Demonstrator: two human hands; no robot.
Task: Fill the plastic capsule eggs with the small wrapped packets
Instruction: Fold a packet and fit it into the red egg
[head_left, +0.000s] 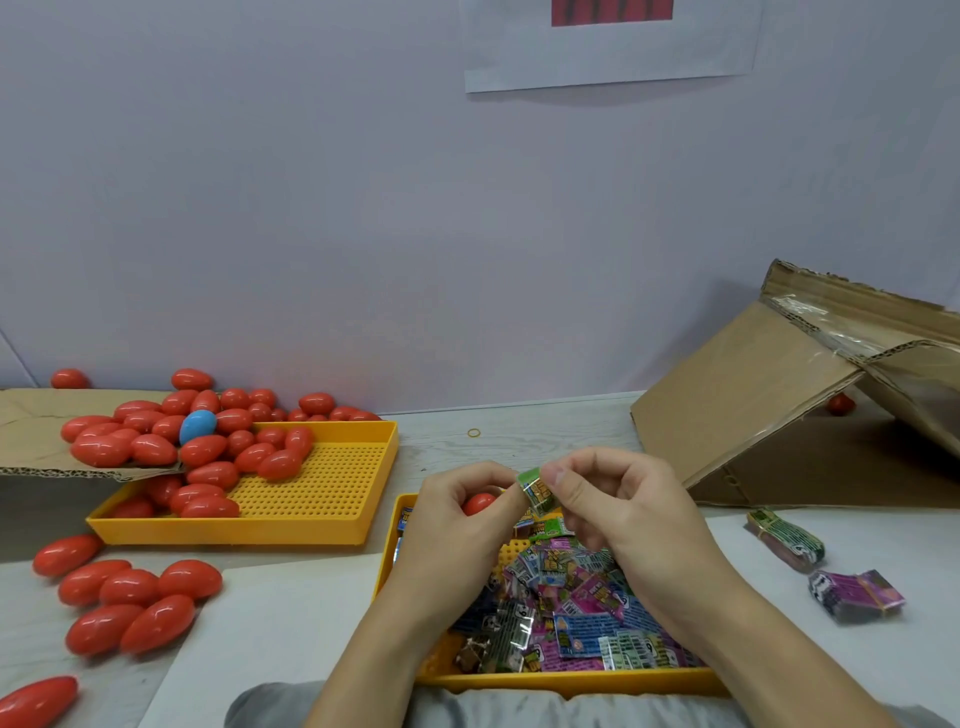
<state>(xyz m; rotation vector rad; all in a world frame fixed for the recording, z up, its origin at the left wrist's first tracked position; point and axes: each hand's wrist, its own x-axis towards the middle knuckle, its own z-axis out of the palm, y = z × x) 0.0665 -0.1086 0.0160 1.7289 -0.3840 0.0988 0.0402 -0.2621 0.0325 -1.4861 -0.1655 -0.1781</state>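
A small green packet (537, 491) is rolled up and pinched between the fingers of both hands, above the near tray. A red egg (479, 503) sits tucked in the left hand. Lots of bright packets (571, 618) lie in a heap in the near tray. Many red eggs (208, 457) and one blue egg (198, 426) fill the far tray. More red eggs (130, 603) lie on the tabletop.

A pale lilac wall (311, 182) with a taped paper sheet (613, 47) stands behind the light wood-grain table (545, 426).

A tilted cardboard box (753, 415) sits near a rubber band (474, 432).
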